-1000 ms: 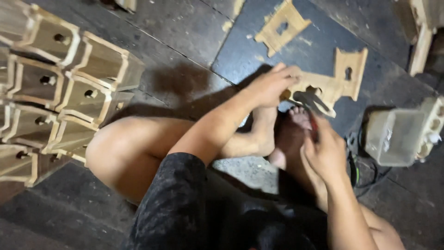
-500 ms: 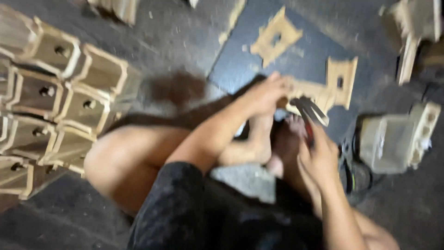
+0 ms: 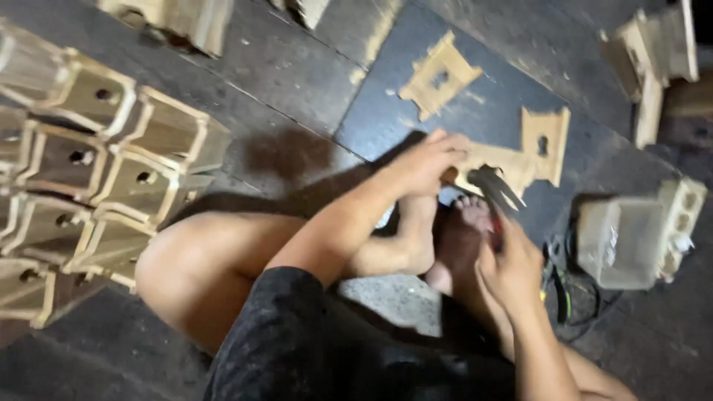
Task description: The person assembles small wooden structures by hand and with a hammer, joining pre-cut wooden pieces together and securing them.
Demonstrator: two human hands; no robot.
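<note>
Here, the left hand (image 3: 423, 165) presses a flat, pale wooden cut-out panel (image 3: 523, 152) onto the dark floor slab (image 3: 371, 122).
Its long axis runs left-right; right hand (image 3: 512, 263) fingers clamp a metal-headed hammer (image 3: 494, 189); bare floor lies beyond.

There is a single view, from a camera worn on the person's head, looking steeply down over the dark-clad torso and bare folded legs onto the floor (image 3: 297, 67). It sits close: the left hand (image 3: 423, 163) and right hand (image 3: 512, 267) fill the middle of the frame, over a flat wooden cutout (image 3: 520, 152). Stacked wooden boxes (image 3: 96, 171) run off the left edge, a pale plastic container (image 3: 620, 241) lies near the right edge. The picture is slightly motion-blurred.
</note>
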